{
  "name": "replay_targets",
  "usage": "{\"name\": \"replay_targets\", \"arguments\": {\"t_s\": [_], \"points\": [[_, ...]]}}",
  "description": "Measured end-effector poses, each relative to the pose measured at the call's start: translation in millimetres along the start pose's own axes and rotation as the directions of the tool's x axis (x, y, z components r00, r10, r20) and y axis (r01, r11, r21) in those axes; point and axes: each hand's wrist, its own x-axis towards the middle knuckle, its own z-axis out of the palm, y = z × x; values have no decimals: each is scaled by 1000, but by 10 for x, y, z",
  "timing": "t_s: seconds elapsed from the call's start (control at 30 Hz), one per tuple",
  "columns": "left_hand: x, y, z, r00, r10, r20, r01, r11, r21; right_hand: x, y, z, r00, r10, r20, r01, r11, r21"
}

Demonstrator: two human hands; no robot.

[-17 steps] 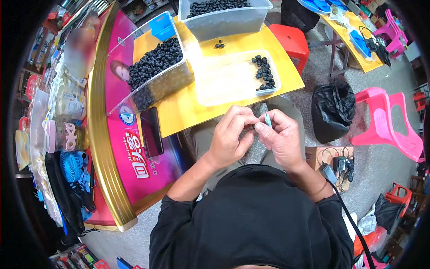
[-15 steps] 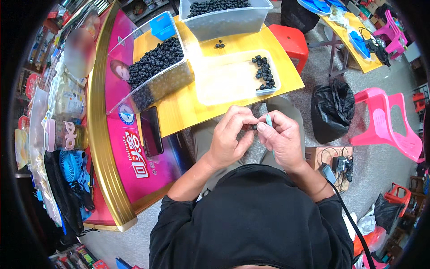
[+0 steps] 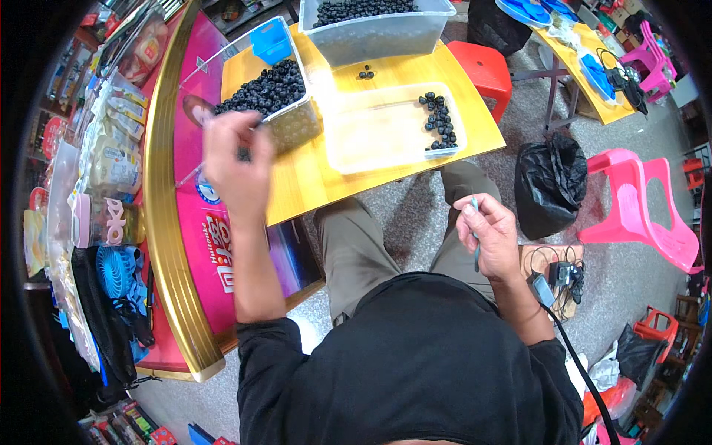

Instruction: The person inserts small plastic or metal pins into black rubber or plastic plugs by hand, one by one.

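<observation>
Smeared by motion, my left hand (image 3: pixel 239 159) is over the near end of the clear bin (image 3: pixel 295 124) at the left, which holds a heap of small round black pieces (image 3: pixel 268 90). Its fingers are too blurred to show whether they grip anything. A slim greenish-blue pen-like tool (image 3: pixel 476 261) is pinched in my right hand (image 3: pixel 491 231), above my right thigh and apart from the table. Between the two hands, beyond my knees, lies a shallow clear tray (image 3: pixel 363 165) with several black pieces (image 3: pixel 439 124) along its right side.
A larger clear bin (image 3: pixel 378 41) of black pieces stands at the back of the yellow table (image 3: pixel 297 189). A blue scoop-like container (image 3: pixel 271 41) sits in the left bin. To the right are a red stool (image 3: pixel 482 70), a black bag (image 3: pixel 550 185) and a pink chair (image 3: pixel 630 193).
My hands have parted. The left swung up and left to the bin of black pieces; the right moved slightly right and down, keeping the tool. The dark piece between them is no longer visible.
</observation>
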Motion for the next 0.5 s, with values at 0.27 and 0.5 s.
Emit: {"name": "replay_targets", "arguments": {"t_s": [0.27, 0.5], "points": [[269, -65, 605, 963, 183, 196, -175, 983, -55, 45, 111, -139, 999, 39, -38, -39, 999, 6], [-152, 389, 1791, 512, 407, 756, 16, 876, -482, 73, 102, -130, 996, 91, 9, -91, 995, 29]]}}
